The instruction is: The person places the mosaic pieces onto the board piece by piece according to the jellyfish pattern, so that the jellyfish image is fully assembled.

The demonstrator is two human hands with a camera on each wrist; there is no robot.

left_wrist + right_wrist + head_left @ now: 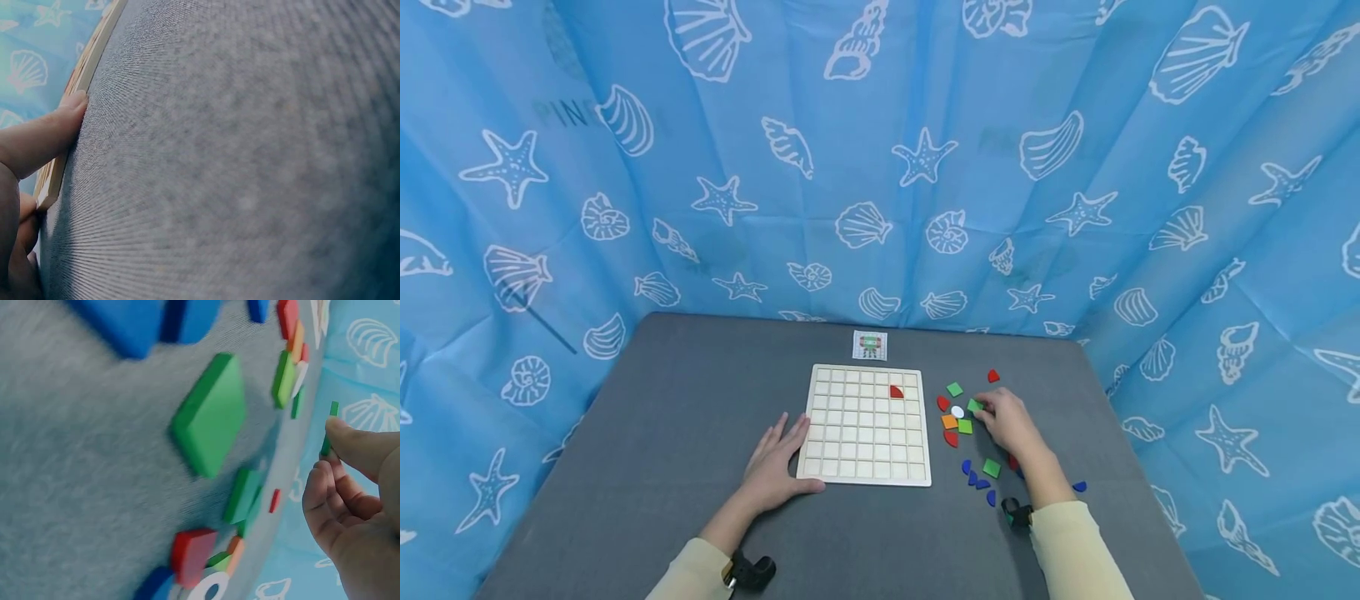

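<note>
A wooden grid board [865, 425] lies on the grey table [662, 450], with one red quarter-circle piece [896, 391] in a cell near its top right. My left hand [778, 462] rests flat against the board's left edge [59, 169], fingers straight. My right hand [1007, 419] pinches a small green square tile [975, 406] [327, 428] among the loose pieces to the right of the board. The tile is lifted slightly off the table in the right wrist view.
Loose pieces lie right of the board: green squares [992, 467] [209, 412], red pieces [943, 403], an orange square [949, 422], a white disc [957, 412] and blue pieces [976, 481]. A small picture card [870, 345] lies behind the board. Blue seashell curtains surround the table.
</note>
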